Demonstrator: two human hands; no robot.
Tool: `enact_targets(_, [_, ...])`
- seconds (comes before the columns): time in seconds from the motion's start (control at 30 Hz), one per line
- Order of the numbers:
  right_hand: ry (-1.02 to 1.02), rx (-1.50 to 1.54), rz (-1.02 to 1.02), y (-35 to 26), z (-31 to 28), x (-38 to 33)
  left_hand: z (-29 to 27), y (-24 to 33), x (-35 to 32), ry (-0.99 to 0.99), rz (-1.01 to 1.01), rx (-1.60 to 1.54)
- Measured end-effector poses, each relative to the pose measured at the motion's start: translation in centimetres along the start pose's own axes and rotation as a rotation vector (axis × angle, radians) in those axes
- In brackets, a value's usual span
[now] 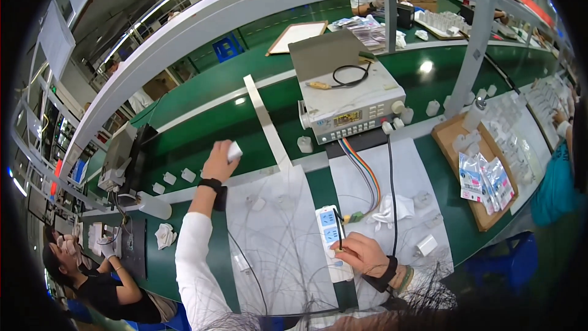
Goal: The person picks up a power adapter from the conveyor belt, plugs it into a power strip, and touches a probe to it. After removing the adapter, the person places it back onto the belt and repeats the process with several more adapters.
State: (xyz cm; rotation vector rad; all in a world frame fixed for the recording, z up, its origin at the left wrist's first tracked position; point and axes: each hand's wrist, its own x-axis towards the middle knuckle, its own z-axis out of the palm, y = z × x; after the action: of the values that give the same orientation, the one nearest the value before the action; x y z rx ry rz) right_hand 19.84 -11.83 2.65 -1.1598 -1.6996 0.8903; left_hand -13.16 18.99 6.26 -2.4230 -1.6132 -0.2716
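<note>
Shows smooth white plastic on the small block (234, 151) in the left hand (220, 160) and on the socket strip (329, 219) by the right hand (362, 255). Includes a matt, paper-like sheet (278, 224) between the hands, a glossy green tabletop (438, 76) beyond, and, rightward, shiny film packets (486, 181) in matt cardboard (451, 140).

Cool, fairly bright light comes from strip lights (162, 9) at upper left, leaving glare on the glossy green counter (211, 116), strongest at upper right. Fisheye distortion bows the pale overhead beam (245, 5); corners darken to black. Hair strands (436, 288) streak the lower edge, blurred.
</note>
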Motion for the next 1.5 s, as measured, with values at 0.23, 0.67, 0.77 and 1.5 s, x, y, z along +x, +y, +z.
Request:
enact_targets(0.23, [0.015, 0.081, -0.004, -0.2, 0.1, 0.0, -3.7, 13.6, -9.7, -0.35, -0.117, -1.517])
enact_targets(0.67, [-0.03, 0.038, -0.015, -0.3, 0.7, 0.0, 0.5, 19.3, -12.6, -0.191, 0.278, -0.845])
enact_targets(0.77, [-0.019, 0.054, 0.002, -0.4, 0.7, 0.1, -0.4, 19.3, -13.5, 0.027, 0.295, -0.915])
enact_targets(1.5, [0.204, 0.039, 0.035, 0.6, 0.4, 7.1, -0.1, 20.4, -18.5, -0.225, 0.434, -1.143])
